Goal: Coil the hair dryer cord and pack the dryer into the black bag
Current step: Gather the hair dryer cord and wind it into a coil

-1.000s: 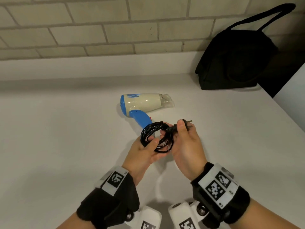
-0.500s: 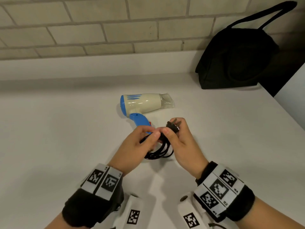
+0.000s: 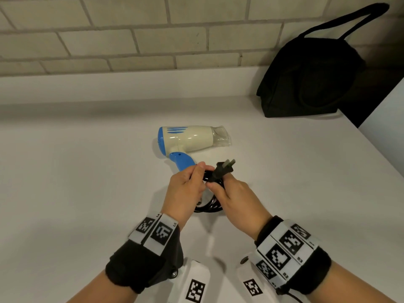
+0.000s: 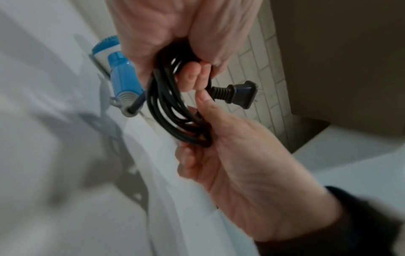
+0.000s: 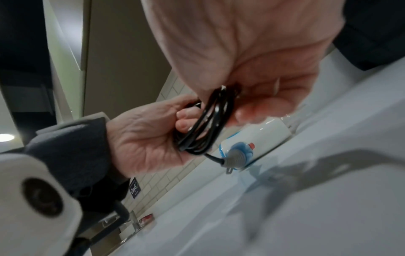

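White counter (image 3: 65, 171) against a pale brick wall (image 3: 131, 40), with the black bag (image 3: 306, 84) slumped in the far right corner. The hair dryer (image 3: 192, 138) lies on its side mid-counter, nozzle pointing right. Just in front of it both hands hold the coiled cord (image 4: 166, 107): left hand (image 3: 185, 191) curled round the loops, right hand (image 3: 236, 197) gripping them too, thumb near the plug (image 3: 223, 170), which sticks up between them.

Hair dryer (image 3: 192, 138): cream body, blue rear cap, blue stripes, blue handle, clear nozzle, grey cord collar. Cord (image 4: 166, 107) and plug (image 3: 223, 170): black. Bag (image 3: 310, 79): black. Counter (image 3: 76, 171): white. Wall (image 3: 131, 36): beige brick pattern.
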